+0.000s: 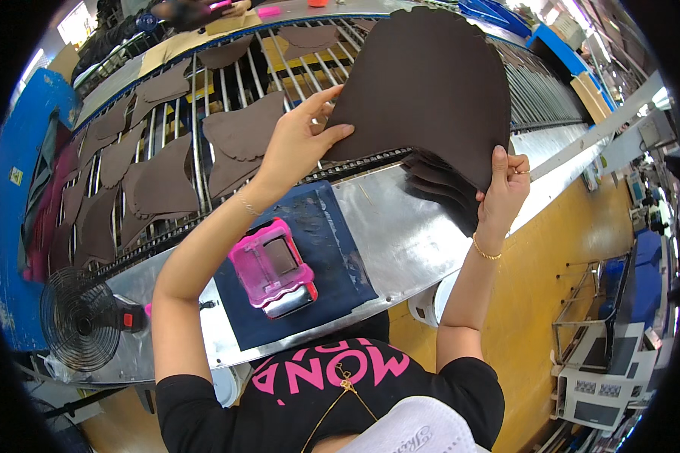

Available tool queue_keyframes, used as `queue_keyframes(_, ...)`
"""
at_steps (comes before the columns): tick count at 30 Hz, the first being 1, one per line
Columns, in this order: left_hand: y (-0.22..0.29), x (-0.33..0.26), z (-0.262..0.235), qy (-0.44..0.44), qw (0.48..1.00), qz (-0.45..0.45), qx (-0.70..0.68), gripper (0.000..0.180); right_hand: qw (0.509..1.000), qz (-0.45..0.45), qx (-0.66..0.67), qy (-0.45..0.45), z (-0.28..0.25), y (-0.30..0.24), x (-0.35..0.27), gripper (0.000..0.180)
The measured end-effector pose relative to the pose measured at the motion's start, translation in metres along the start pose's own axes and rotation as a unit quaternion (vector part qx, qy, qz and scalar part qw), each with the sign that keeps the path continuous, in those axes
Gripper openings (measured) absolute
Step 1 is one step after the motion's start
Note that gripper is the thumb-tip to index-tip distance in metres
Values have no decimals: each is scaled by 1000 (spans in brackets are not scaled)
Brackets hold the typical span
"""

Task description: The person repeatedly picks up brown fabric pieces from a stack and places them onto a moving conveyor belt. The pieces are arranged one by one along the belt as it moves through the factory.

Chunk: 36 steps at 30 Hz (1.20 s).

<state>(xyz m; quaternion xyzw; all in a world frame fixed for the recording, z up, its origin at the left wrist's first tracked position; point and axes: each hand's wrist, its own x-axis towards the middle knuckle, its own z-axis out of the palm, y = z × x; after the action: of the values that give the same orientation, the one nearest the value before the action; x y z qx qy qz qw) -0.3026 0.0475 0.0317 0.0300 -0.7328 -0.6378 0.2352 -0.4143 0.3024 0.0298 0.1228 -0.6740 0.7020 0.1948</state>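
Note:
Raised before me is a large dark brown cut piece [423,83], like leather or sheet material, with a rounded, scalloped far edge. My left hand [298,140] pinches its left corner between thumb and fingers. At its lower right corner, my right hand [504,189] grips it, thumb on top. Below it, a stack of similar dark pieces [442,185] lies on the metal table, partly hidden by the held piece. A pink plastic holder with a roller [273,268] rests on a dark blue mat [302,226] nearer my body.
Several brown cut pieces [245,132] lie spread on a rack of metal rollers [196,151] beyond the table [400,226]. A small black fan [83,321] stands at the left. Across the rack, another person's hand [238,7] shows. A white bin [431,302] sits under the table edge.

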Motion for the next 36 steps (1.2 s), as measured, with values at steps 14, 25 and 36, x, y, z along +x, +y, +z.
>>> queue_keyframes(14, 22, 37, -4, -18, 1000, -13, 14, 16, 987, 79, 69, 119, -91, 61, 56, 26)
queue_keyframes(25, 36, -15, -81, -19, 999, -17, 27, 22, 950, 40, -1, -308, 4, 39, 14, 65)
queue_keyframes(36, 75, -182, -166, 220, 961, -40, 165, 16, 827, -126, 23, -548, 105, 13, -119, 15)
